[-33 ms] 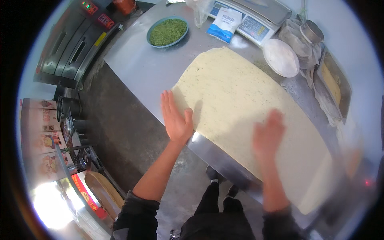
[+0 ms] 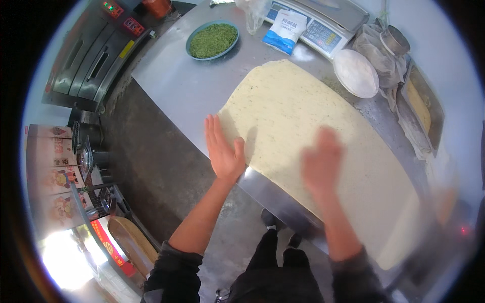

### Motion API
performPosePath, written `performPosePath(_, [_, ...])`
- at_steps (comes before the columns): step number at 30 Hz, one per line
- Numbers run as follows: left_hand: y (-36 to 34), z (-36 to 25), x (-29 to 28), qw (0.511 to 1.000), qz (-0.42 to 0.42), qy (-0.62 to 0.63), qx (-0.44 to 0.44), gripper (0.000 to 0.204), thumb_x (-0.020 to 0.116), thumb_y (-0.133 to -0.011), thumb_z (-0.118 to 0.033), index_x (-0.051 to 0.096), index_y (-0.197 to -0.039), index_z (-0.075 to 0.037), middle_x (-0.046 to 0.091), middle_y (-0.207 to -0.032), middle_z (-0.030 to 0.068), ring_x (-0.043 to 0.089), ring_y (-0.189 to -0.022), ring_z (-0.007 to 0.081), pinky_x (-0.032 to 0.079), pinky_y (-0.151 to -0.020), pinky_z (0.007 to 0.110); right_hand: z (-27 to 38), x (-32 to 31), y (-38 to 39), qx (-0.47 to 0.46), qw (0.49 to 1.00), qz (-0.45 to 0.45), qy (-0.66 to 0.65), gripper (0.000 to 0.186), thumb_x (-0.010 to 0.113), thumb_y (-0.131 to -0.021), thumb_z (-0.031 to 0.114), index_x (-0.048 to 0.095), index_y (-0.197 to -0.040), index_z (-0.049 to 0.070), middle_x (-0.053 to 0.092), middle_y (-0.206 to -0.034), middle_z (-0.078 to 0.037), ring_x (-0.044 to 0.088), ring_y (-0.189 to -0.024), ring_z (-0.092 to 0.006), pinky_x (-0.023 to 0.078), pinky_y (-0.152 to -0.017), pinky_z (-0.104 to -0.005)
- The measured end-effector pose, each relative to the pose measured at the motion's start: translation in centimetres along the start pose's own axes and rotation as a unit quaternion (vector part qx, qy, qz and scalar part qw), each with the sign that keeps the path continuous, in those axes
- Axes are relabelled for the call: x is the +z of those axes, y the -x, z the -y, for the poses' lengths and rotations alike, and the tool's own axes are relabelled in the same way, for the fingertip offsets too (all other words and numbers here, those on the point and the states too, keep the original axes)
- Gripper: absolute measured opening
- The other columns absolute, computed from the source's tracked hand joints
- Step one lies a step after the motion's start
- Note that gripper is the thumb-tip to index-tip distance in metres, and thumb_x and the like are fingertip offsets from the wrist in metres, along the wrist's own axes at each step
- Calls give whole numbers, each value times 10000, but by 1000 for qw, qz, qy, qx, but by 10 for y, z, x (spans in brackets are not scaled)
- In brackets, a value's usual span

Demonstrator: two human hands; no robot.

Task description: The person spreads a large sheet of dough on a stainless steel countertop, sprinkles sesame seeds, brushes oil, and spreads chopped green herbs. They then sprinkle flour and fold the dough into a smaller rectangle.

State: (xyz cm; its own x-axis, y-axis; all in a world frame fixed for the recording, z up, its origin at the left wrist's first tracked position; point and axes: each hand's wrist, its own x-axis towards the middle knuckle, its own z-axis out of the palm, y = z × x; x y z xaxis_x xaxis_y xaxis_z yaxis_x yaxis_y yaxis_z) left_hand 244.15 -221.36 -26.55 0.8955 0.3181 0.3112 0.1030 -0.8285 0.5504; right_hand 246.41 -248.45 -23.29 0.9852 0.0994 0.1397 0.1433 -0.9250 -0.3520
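Note:
A large sheet of pale rolled dough [image 2: 298, 116], flecked with green, lies across the metal table. Beside its left edge is my left hand [image 2: 224, 154], open, with fingers stretched out and thumb apart. It holds nothing; whether its edge touches the dough I cannot tell. Over the middle of the sheet is my right hand [image 2: 323, 164], smeared by motion. Its outline looks flat with the fingers extended, and no object shows in it. A blue-rimmed plate of chopped green filling [image 2: 213, 41] stands at the far left of the table.
At the back are a scale [image 2: 323, 35], a blue-and-white packet [image 2: 285, 31] and a white round dish [image 2: 355, 73]. A metal tray [image 2: 422, 106] stands at the right. The metal table [image 2: 172, 86] has its near edge by my left hand. An oven [image 2: 91, 60] is far left.
My right hand has shifted left and slightly away from me over the dough. My left hand has stayed nearly in place, and the dough looks the same.

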Motion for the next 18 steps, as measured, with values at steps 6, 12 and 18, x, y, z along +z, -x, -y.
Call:
performPosePath(6, [-7,0,3,997,50,-54,-18,844,645,-969,-278,332,-1670,71,304,-1753,300,247,-1652,454,198,-1354,558,95,122,-164,-199,978,-13,-52,697,587,-1079,458,488,-1624,36,475,-1701,-137,348,-1629,-350,210,-1335,-587])
performPosePath(12, [-8,5,2,994,70,-85,16,857,681,-968,-302,355,-1670,67,332,-1754,271,262,-1657,421,203,-1354,552,-75,43,-82,-82,994,-66,18,764,656,-1047,462,474,-1626,-2,467,-1695,-212,373,-1608,-396,246,-1332,-555])
performPosePath(18, [-8,18,7,994,51,-99,3,875,700,-976,-323,346,-1673,71,343,-1745,286,273,-1654,420,223,-1353,529,-319,-107,132,314,932,-15,179,743,587,-1115,398,369,-1684,-27,392,-1738,-243,327,-1638,-384,212,-1344,-533])
